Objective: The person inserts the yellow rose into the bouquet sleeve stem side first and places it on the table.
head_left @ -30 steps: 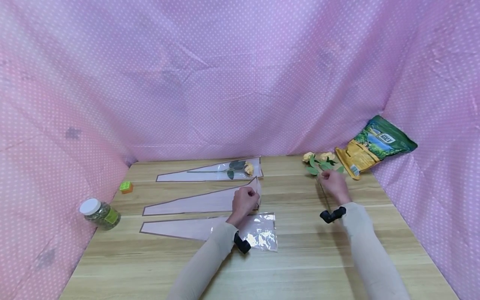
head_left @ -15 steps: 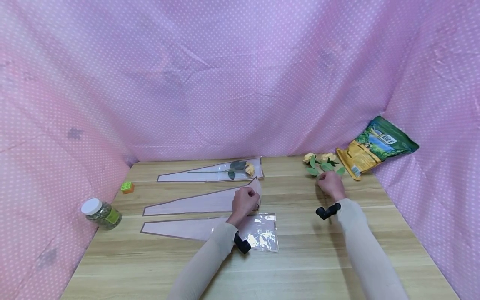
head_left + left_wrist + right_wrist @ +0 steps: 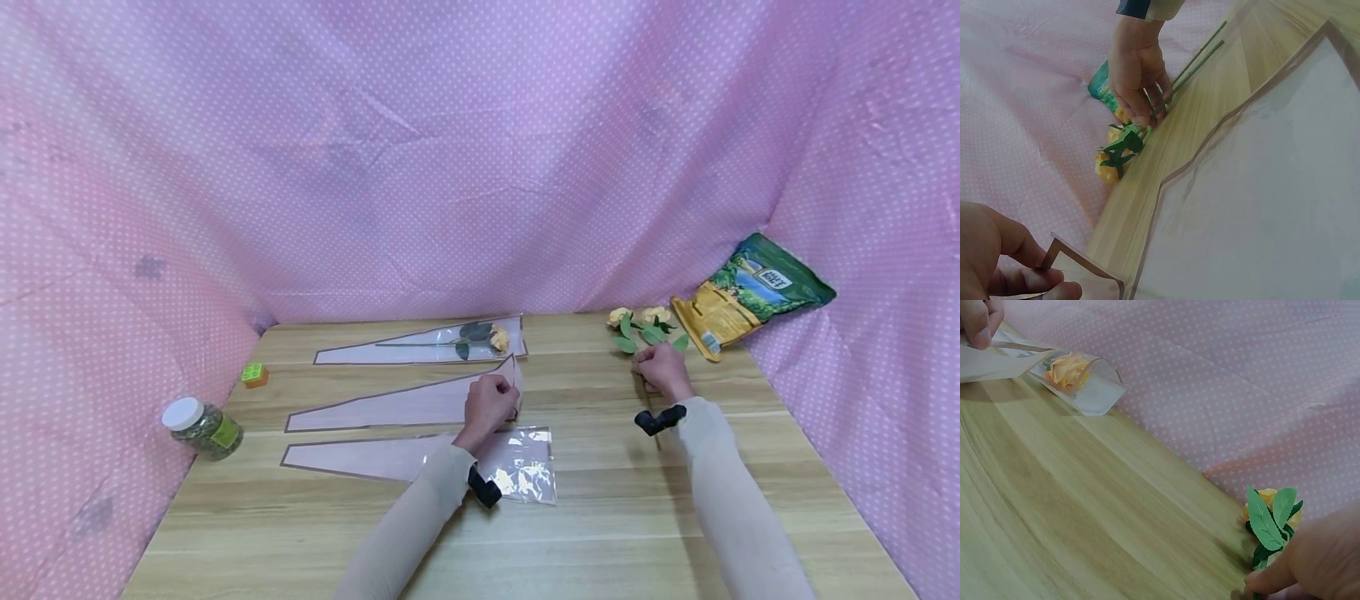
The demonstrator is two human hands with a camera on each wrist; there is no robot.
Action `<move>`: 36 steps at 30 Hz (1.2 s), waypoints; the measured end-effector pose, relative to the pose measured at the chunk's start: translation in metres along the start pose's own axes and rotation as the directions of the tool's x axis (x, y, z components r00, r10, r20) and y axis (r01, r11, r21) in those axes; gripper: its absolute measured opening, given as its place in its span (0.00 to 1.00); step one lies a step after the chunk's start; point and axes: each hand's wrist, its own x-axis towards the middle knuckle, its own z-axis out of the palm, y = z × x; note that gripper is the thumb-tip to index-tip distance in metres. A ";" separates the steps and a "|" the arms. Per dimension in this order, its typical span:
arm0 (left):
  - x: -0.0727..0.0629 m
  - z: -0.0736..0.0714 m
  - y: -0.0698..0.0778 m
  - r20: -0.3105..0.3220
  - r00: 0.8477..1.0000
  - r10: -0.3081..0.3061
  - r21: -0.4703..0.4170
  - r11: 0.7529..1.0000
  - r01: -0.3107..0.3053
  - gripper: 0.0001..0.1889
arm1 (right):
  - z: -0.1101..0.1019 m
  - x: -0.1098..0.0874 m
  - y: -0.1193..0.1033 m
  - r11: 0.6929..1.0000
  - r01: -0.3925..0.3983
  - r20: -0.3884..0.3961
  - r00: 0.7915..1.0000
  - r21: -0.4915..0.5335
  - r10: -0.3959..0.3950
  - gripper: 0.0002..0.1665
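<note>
My left hand [image 3: 487, 404] pinches the mouth edge of the middle flower sleeve [image 3: 405, 407], a long tapered wrapper with a brown border; that corner is lifted between thumb and fingers in the left wrist view. At the right, my right hand [image 3: 663, 372] pinches a yellow artificial rose [image 3: 1266, 499] by its stem, just below the green leaves [image 3: 1265, 526]. Two rose heads lie close together beyond this hand, and two green stems [image 3: 1200, 59] run back beneath it. I cannot tell whether the fingers hold one stem or both.
Behind lies another sleeve [image 3: 348, 353] with a rose [image 3: 498, 337] inside; a third sleeve [image 3: 337, 455] lies in front, partly under the left forearm. A white-lidded jar [image 3: 204, 429] and a small toy block [image 3: 255, 375] are at left. A green-and-yellow bag [image 3: 757, 287] leans at back right.
My right hand has shifted slightly left and turned a little at the stems. The left hand has stayed in place on the sleeve's edge.
</note>
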 end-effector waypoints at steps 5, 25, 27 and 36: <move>0.000 0.000 -0.001 0.000 1.000 -0.001 0.022 1.000 0.001 0.08 | -0.001 -0.001 0.000 1.000 -0.017 0.022 1.000 0.007 0.017 0.11; -0.001 0.002 0.000 0.004 1.000 0.009 0.024 1.000 -0.010 0.08 | -0.005 -0.017 -0.003 0.999 -0.040 0.107 0.994 0.012 0.038 0.11; -0.001 0.002 0.000 0.000 1.000 0.013 0.027 1.000 -0.013 0.08 | -0.006 -0.018 -0.004 0.999 -0.042 0.102 0.994 0.032 0.039 0.13; 0.000 0.001 -0.002 0.002 1.000 0.025 0.011 1.000 -0.025 0.09 | -0.013 -0.026 -0.013 0.996 0.013 0.033 0.999 0.088 -0.016 0.19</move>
